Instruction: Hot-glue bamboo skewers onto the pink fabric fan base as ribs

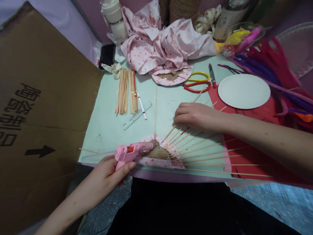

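My left hand (114,173) is wrapped round the handle of a pink glue gun (127,152), its nozzle at the middle of a half-round cardboard piece (157,153). Pink dotted cloth (149,162) borders this cardboard. Several thin wooden sticks (205,159) fan out from it to the right, and a single one (156,111) points straight away from me. My right hand (189,114) is closed over one of the upper sticks of the fan, with its fingertips pinching down near the tabletop; the palm hides part of that stick.
Behind lie a bundle of sticks (124,93), a ruler (137,116), a white pen (141,106), scissors (197,86), a marker (212,75) and crumpled dotted cloth (168,42). A white plate (244,91) rests at right on red sheets. A cardboard box (49,111) stands left.
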`<state>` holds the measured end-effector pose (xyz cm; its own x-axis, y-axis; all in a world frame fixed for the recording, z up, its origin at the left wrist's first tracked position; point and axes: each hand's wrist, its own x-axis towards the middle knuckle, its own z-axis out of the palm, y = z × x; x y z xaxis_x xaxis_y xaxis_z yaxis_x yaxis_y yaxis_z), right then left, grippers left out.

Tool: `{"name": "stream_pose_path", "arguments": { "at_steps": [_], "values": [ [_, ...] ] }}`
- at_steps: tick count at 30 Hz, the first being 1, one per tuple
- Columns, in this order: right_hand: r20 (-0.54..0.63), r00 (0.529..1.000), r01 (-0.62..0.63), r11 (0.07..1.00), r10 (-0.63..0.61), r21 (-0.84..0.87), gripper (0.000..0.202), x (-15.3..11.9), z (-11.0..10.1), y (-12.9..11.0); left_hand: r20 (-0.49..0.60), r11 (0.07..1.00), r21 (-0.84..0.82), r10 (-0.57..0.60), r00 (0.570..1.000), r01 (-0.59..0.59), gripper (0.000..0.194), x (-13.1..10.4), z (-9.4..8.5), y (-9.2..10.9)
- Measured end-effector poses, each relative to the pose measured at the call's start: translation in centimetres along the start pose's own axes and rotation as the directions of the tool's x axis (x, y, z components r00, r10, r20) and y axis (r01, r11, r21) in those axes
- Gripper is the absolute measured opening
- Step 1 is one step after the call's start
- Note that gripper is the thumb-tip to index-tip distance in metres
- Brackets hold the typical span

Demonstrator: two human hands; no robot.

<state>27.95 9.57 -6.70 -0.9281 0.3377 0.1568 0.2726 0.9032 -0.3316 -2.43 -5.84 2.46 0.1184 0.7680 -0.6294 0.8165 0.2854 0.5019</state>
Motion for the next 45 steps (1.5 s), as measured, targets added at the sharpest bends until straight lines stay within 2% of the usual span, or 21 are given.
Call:
{"name": "stream_pose_path", "arguments": {
  "at_steps": [3, 11, 19, 30, 37, 41, 45],
  "values": [
    [0.009, 1.0, 0.006, 1.0, -0.006, 0.016, 0.026, 0.2, 0.3, 0.0, -0.008, 0.999, -0.03, -0.034, 0.999, 0.034, 0.052, 0.0, 0.4, -0.5],
    [0.043, 0.999, 0.017, 0.998, -0.02, 0.065, 0.027, 0.4, 0.4, -0.4, 0.03, 0.993, -0.114, -0.026, 0.999, 0.029, 0.052, 0.3, 1.0, -0.9],
    [-0.056, 0.998, 0.034, 0.997, -0.03, 0.075, 0.03, -0.2, -0.2, -0.2, 0.006, 0.99, -0.141, -0.027, 1.0, 0.027, 0.051, 0.3, 1.1, -0.8],
    [0.015, 0.998, 0.059, 0.997, -0.06, 0.044, 0.032, 0.4, 0.8, -0.6, 0.018, 0.971, -0.241, -0.002, 1.0, 0.006, 0.05, 0.6, 1.7, -0.8],
    [-0.088, 0.995, 0.053, 0.995, -0.046, 0.079, 0.028, -0.6, 0.4, -0.3, 0.001, 0.96, -0.28, -0.014, 1.0, 0.014, 0.053, 0.8, 2.0, -0.9],
    [-0.088, 0.995, 0.053, 0.994, -0.045, 0.096, 0.027, -1.0, 0.4, 0.0, 0.006, 0.926, -0.376, -0.05, 0.999, 0.049, 0.053, 1.0, 2.4, -0.9],
    [-0.061, 0.997, 0.049, 0.994, -0.043, 0.101, 0.03, -0.9, 0.5, -0.6, -0.028, 0.846, -0.531, -0.06, 0.998, 0.036, 0.057, 1.5, 3.2, -1.0]
  ]
}}
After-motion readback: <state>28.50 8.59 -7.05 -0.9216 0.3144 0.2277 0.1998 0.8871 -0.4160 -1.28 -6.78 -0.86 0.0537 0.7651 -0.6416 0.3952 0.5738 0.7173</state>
